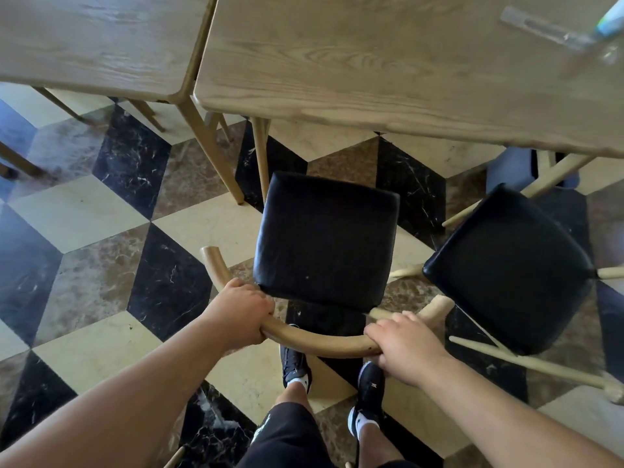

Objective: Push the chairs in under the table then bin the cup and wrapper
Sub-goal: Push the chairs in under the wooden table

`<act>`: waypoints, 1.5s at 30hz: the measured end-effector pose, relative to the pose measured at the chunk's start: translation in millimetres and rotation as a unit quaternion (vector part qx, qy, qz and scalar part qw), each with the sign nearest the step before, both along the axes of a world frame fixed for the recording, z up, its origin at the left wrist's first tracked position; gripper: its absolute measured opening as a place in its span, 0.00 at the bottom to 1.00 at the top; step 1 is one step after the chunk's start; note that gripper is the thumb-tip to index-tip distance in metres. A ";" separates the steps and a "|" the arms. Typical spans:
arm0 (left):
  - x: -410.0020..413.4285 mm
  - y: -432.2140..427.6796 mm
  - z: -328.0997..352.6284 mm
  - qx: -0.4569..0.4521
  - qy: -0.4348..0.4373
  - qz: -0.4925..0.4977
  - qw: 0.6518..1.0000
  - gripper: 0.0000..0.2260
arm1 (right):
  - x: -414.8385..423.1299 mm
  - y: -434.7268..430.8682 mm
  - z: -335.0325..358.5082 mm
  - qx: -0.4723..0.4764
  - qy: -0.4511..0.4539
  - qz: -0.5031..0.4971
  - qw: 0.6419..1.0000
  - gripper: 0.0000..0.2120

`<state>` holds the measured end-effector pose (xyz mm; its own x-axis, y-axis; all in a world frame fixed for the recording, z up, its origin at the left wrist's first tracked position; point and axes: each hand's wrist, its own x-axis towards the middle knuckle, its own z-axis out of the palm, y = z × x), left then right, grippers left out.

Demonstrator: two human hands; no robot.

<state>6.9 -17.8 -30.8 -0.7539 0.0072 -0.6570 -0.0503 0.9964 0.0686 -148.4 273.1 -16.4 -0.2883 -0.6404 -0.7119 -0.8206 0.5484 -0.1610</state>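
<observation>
Checkered floor (84,211), second chair (510,268) beside gripped chair (326,241)

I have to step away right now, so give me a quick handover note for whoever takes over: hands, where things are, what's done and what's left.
Left hand: closed in a grip on the curved wooden backrest of the near chair.
Right hand: closed in a grip on the same backrest, at its right end.
Near chair: seat entirely out from under the table, facing it squarely.
Second chair: to the right, turned at an angle, also out.
Litter: a blurred clear object lies at the table's far right corner; cup and wrapper cannot be told apart.
Done: nothing finished.
Left: push both chairs in, then bin the cup and wrapper.
</observation>
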 end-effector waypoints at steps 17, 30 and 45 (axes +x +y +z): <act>-71.4 -33.9 -1.2 -0.008 0.054 0.001 0.998 0.10 | -72.1 -28.3 11.5 -0.022 0.056 -0.038 0.997 0.16; -135.1 -25.8 -2.8 -0.057 0.055 0.023 0.997 0.12 | -148.8 -30.2 6.9 -0.054 0.059 -0.033 0.996 0.09; -210.5 -97.3 -6.5 -0.037 0.060 0.013 0.997 0.11 | -214.7 -90.5 -1.8 -0.052 0.076 -0.058 0.994 0.10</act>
